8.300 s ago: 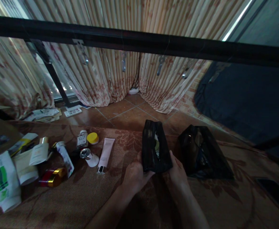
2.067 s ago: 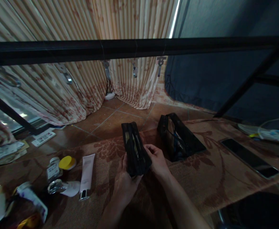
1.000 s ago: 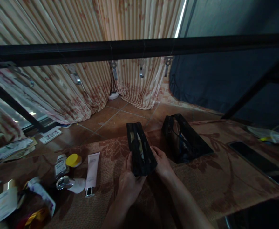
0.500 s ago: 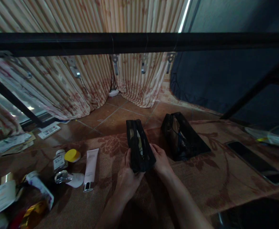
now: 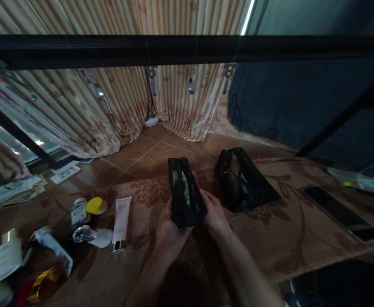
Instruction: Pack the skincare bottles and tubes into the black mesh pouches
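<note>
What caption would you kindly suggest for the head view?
Left hand and right hand hold a boxy black fabric pouch between a pink plastic tube and a wedge-shaped black bag.

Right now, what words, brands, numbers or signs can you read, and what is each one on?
None can be read with certainty.
Pink tube: faint lettering, too blurred.
Small bottle: label print too small.
White card: dark printed marks, too blurred.
White bottle: faint print, blurred.
Held pouch: no lettering visible.
Phone: dark screen, no text visible.
</note>
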The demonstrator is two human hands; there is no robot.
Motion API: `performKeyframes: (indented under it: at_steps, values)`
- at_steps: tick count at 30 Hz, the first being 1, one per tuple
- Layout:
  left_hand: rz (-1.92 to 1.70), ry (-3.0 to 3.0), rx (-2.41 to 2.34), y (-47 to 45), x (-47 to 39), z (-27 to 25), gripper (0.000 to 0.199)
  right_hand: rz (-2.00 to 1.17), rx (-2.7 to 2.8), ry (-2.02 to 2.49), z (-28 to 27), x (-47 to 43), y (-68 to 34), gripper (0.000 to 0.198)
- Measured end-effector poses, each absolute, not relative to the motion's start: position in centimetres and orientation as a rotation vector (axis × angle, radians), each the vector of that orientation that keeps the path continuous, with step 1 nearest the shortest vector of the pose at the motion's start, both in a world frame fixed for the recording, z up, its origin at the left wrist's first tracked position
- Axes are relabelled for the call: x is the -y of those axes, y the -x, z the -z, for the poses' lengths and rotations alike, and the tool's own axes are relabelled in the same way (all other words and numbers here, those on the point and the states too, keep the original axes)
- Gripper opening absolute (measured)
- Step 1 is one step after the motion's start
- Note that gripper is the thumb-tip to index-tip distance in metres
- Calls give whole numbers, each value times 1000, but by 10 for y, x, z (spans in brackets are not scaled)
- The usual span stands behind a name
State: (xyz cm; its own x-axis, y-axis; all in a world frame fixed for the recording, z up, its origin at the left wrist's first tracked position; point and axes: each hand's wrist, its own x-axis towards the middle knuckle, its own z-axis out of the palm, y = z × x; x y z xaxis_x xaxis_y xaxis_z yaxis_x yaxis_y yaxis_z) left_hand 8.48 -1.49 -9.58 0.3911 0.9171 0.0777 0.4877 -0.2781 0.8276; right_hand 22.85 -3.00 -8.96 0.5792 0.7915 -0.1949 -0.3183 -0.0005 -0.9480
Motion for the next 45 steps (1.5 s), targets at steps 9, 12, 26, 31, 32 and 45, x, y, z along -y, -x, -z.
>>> performKeyframes:
  at_steps: [9, 12, 26, 31, 32, 45]
  values:
    - [-724, -1897, -1189, -84, 12, 96, 75, -901, 306, 1179, 85, 28, -218, 37]
    - [-728, -1894, -1177, -84, 12, 95, 66, -889, 301, 1180, 84, 27, -218, 37]
    - [-651, -1981, -1315, -85, 16, 92, 74, -869, 337, 1228, 90, 31, -222, 33]
    - [-417, -1970, -1418, -83, 17, 85, 68, -877, 316, 1232, 85, 33, -222, 31]
    - [-344, -1975, -1456, -83, 17, 83, 64, -873, 308, 1233, 83, 33, -223, 31]
    - [-246, -2079, -1365, -68, 15, 81, 38, -657, 527, 1220, 65, 42, -214, 39]
